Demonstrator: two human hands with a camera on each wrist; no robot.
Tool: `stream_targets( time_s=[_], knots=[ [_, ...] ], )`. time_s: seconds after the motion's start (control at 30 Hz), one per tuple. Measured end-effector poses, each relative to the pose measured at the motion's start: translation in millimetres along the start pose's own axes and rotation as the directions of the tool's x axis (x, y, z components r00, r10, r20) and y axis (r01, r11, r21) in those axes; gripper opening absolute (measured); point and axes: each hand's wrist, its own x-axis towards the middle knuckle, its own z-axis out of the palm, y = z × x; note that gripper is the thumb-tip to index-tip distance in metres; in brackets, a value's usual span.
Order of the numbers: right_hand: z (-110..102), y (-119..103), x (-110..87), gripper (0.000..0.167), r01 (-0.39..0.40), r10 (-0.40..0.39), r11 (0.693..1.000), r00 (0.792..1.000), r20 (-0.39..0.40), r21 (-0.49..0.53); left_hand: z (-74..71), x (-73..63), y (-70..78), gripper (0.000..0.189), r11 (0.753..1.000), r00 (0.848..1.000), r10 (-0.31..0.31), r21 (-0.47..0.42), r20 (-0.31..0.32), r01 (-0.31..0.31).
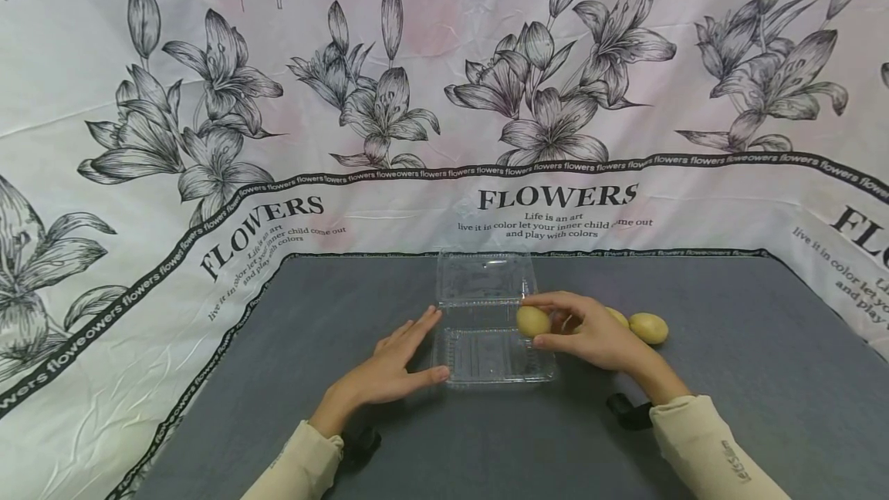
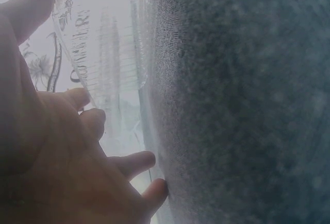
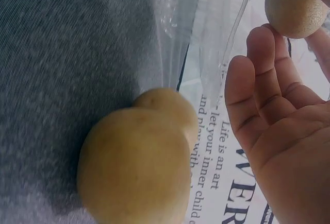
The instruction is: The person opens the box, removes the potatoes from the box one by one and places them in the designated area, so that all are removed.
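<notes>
A clear plastic clamshell box (image 1: 479,361) lies on the grey table with its lid raised at the back. My left hand (image 1: 389,373) rests at the box's left side, fingers spread and fairly straight; the left wrist view shows them close against the clear wall (image 2: 111,49). Between thumb and fingertips, my right hand (image 1: 597,330) pinches a small yellow potato (image 1: 532,322) over the box's right side. Two more potatoes are behind that hand: one potato (image 1: 649,328) in plain sight, another (image 1: 616,318) partly hidden. They sit close together in the right wrist view, the nearer potato (image 3: 136,167) looking large.
A white cloth (image 1: 556,214) printed with black flowers and lettering hangs behind the table (image 1: 333,299) and along its sides. Dark straps (image 1: 628,411) show near both wrists, beside the cream sleeves (image 1: 704,446).
</notes>
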Motion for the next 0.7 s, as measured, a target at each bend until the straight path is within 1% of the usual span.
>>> stream_targets(
  time_s=[0.1, 0.37, 0.7],
  knots=[
    [-3, 0, -2.7, 0.054, -0.010, 0.010, 1.000, 1.000, -0.016, -0.030, 0.3, 0.3, 0.5, 0.089, 1.000, 1.000, 0.000, -0.001, 0.001, 0.000],
    [-5, 4, -6.6, 0.053, -0.022, 0.019, 0.998, 0.998, -0.058, -0.051, -0.6, -0.8, 1.4, 0.090, 1.000, 1.000, 0.001, 0.000, 0.004, -0.001],
    [-15, 9, -16.1, 0.052, -0.015, 0.014, 1.000, 0.995, -0.095, -0.008, -0.7, -0.5, 1.6, 0.089, 1.000, 1.000, 0.007, -0.005, 0.007, -0.007]
  ],
)
